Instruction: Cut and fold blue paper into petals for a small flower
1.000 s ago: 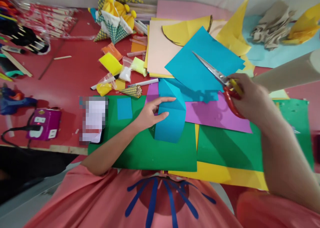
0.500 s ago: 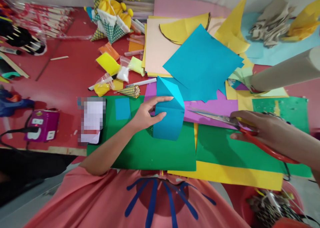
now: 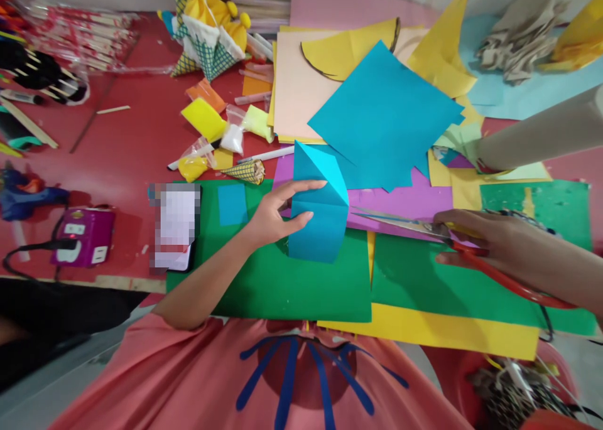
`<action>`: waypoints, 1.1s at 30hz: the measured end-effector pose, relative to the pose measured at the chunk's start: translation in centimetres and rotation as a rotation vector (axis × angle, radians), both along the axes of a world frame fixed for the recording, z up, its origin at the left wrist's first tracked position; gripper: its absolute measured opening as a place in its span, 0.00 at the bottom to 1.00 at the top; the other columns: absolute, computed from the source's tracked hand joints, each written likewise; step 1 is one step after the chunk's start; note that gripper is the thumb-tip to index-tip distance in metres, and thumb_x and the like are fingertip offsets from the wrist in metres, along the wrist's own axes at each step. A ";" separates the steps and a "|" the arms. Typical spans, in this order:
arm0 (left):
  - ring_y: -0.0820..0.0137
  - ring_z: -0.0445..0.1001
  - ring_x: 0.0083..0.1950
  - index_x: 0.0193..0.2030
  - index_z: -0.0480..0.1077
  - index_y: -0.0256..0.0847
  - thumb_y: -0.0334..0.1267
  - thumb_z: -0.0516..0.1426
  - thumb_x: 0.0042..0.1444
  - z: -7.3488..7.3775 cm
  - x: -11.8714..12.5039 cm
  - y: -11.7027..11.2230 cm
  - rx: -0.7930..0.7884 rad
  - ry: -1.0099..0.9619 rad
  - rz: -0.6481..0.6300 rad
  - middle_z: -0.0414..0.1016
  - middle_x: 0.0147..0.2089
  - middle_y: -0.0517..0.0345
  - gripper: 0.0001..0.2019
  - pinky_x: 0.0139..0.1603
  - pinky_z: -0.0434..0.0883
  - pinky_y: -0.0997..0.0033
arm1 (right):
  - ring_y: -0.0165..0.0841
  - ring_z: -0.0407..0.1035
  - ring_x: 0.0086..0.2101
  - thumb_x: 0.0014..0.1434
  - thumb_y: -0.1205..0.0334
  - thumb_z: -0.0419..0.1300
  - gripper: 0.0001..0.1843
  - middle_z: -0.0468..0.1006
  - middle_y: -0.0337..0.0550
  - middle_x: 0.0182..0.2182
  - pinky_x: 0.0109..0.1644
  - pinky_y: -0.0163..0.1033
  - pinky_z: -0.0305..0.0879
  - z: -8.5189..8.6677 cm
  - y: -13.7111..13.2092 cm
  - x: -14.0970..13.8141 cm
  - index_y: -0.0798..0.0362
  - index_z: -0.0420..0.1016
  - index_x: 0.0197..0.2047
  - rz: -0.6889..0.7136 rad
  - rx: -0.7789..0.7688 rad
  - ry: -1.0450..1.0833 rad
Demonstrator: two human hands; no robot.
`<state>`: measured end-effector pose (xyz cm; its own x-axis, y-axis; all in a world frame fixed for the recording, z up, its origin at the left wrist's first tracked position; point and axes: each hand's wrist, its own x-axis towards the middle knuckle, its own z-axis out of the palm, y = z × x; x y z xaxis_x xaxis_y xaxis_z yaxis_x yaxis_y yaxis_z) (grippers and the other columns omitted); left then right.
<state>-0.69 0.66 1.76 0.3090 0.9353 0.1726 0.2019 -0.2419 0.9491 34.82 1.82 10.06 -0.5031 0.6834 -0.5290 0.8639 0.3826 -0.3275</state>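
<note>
A red worktop (image 3: 141,144) is carrying wrapped wooden sticks (image 3: 89,37) along its far edge, toward the left. By the near edge, a purple socket box (image 3: 87,232) is sitting just beside a blue glue gun (image 3: 26,194). Green paper sheets (image 3: 287,295) are covering the near edge's middle, where a yellow sheet (image 3: 443,333) is jutting past it.

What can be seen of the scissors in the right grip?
The scissors have shiny, metal-looking blades and red handles with yellow inside. The right grip holds them by the handles, partly covering these. The blades look slightly parted, pointing left above the purple paper, tips just beside the folded blue paper's right edge; whether they touch it is unclear.
</note>
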 end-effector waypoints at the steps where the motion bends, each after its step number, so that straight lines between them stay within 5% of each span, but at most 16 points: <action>1: 0.62 0.73 0.55 0.57 0.68 0.46 0.36 0.60 0.53 0.0 0.0 0.0 -0.005 0.008 -0.005 0.73 0.56 0.54 0.22 0.49 0.75 0.68 | 0.44 0.74 0.39 0.58 0.39 0.52 0.23 0.79 0.45 0.41 0.36 0.42 0.66 0.0 0.0 -0.1 0.45 0.65 0.49 0.003 -0.008 -0.004; 7: 0.63 0.72 0.56 0.57 0.67 0.46 0.34 0.59 0.54 0.1 0.4 -0.3 0.045 0.009 -0.068 0.72 0.57 0.54 0.22 0.58 0.71 0.64 | 0.46 0.73 0.42 0.57 0.37 0.52 0.26 0.77 0.46 0.45 0.40 0.43 0.66 -0.4 0.0 -1.0 0.44 0.64 0.53 -0.011 -0.079 0.019; 23: 0.63 0.73 0.56 0.57 0.67 0.46 0.33 0.59 0.54 0.3 0.5 -0.3 0.084 0.050 -0.085 0.73 0.56 0.53 0.22 0.57 0.72 0.63 | 0.44 0.72 0.42 0.61 0.42 0.51 0.25 0.75 0.51 0.46 0.41 0.44 0.64 -0.4 0.3 -2.7 0.49 0.62 0.54 -0.002 -0.137 0.075; 33: 0.66 0.73 0.56 0.58 0.66 0.49 0.29 0.59 0.53 0.4 0.6 -0.5 0.108 0.042 -0.105 0.73 0.56 0.57 0.25 0.57 0.71 0.67 | 0.47 0.74 0.40 0.57 0.40 0.54 0.26 0.78 0.46 0.44 0.37 0.44 0.68 -1.7 0.2 -1.7 0.44 0.64 0.54 -0.010 -0.092 0.142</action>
